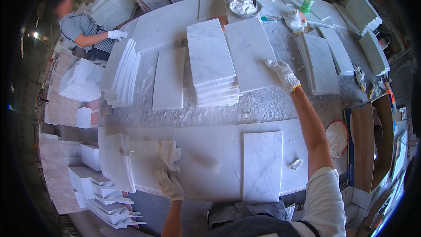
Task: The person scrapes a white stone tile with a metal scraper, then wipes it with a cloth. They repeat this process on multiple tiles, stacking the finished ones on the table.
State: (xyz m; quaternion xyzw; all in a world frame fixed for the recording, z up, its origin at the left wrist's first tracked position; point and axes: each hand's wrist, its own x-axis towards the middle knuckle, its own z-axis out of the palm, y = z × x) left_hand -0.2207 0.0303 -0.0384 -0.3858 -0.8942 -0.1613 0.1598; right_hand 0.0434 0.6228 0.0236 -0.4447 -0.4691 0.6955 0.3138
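Observation:
My right hand point(284, 75), in a white knit glove, grips the right edge of a white marble tile point(251, 52). This tile leans beside a stack of similar marble tiles point(211, 55), slightly overlapping it. Low at the left, my left hand point(170, 185), also gloved, has its fingers stretched out and holds nothing. Just beyond its fingertips lies a crumpled whitish cloth or bag point(170, 154), against a clear bottle-like thing point(142, 149) that is blurred. A single marble tile point(262, 164) rests on the near slab, right of centre.
A metal bowl of white powder or paste point(244, 7) and a green bottle point(308, 0) stand at the back. More tiles point(322, 63) are stacked at right, near an open cardboard box point(368, 142). At far left, a co-worker point(90, 35) touches leaning tiles point(120, 72).

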